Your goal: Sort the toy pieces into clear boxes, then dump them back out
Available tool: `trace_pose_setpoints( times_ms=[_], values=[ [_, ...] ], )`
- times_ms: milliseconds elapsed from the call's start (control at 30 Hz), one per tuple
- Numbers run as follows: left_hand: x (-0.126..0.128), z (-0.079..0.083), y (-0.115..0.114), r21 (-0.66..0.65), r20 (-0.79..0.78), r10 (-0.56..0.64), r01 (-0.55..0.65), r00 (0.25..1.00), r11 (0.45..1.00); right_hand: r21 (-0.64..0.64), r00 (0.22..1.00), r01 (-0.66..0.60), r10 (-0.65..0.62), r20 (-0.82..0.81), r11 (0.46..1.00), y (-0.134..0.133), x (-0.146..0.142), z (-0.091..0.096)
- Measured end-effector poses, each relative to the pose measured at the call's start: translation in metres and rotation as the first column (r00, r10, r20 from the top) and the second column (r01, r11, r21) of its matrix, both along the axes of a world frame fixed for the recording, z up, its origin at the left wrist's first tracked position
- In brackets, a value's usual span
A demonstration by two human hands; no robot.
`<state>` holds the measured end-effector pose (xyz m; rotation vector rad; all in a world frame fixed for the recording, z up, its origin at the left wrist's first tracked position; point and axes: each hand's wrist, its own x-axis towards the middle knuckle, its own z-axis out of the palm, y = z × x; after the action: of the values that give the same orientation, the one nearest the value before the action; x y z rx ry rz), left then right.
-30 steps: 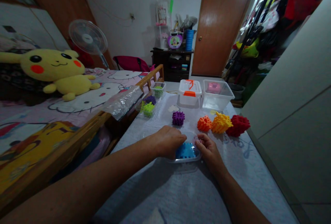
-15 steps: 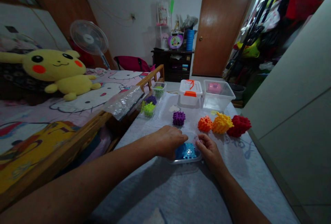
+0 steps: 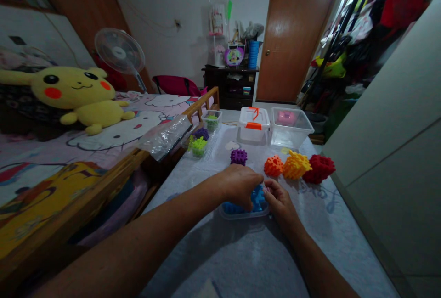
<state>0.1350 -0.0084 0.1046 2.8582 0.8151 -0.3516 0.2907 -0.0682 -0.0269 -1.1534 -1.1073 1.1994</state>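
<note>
My left hand (image 3: 243,185) reaches over a clear plastic container (image 3: 244,216) that holds blue interlocking blocks (image 3: 228,207). Its thumb and forefinger are curled around some of these blocks at the container's right end; the other fingers are hidden. My right hand (image 3: 278,198) is closed in a pinch at the container's right rim. Beyond the left hand stands a purple cube of blocks (image 3: 239,156). To its right, in a row, sit an orange cube (image 3: 273,165), a yellow cube (image 3: 296,164) and a red cube (image 3: 319,168).
A lidded box with an orange handle (image 3: 254,126) and an open clear bin (image 3: 292,128) stand at the table's far end. Green blocks (image 3: 198,146) lie in a clear tray at the left. A wooden bed rail (image 3: 138,162) borders the table.
My left hand has moved right over the container. The glossy clear cover over the blue blocks no longer shows, and a faint clear shape appears left of the container. My right hand stays at the rim.
</note>
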Motion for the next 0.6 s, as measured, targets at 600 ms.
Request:
trace_pose_setpoints(
  times_ms=[600],
  values=[
    [-0.001,-0.028,-0.005,-0.002,0.035,0.034,-0.034,0.999,0.999,-0.002,0.997,0.013,-0.013,-0.077,1.000,-0.003,-0.002,0.001]
  ],
)
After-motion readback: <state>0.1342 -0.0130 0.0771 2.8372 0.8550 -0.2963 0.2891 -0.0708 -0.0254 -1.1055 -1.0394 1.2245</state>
